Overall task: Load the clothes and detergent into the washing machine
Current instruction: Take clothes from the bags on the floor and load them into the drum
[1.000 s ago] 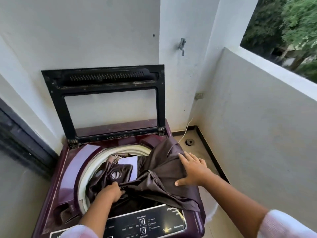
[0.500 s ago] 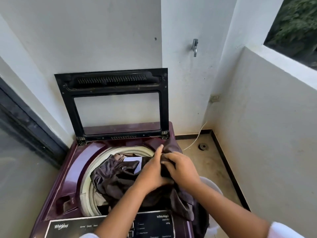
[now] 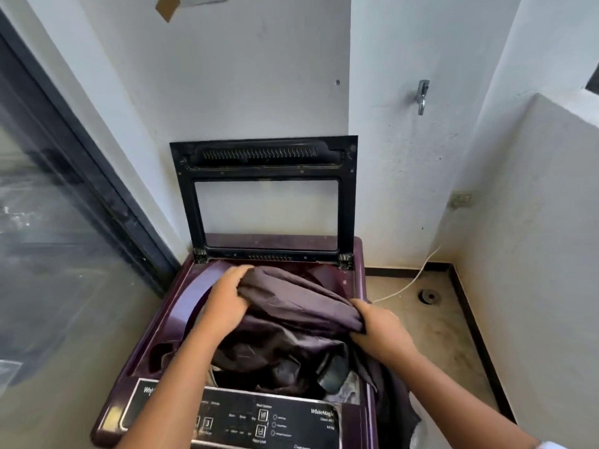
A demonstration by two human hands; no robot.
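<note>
The step in hand looked like loading the clothes. The left hand and the right hand each held one end of a dark cloth, with fingers curled tight on it. The cloth sat bunched over the hole in the top of the washing machine, in front of the open lid. A bit of it hung over the machine's right edge. Next, I think, the hands had to push it all down inside and pull in that loose bit.
</note>
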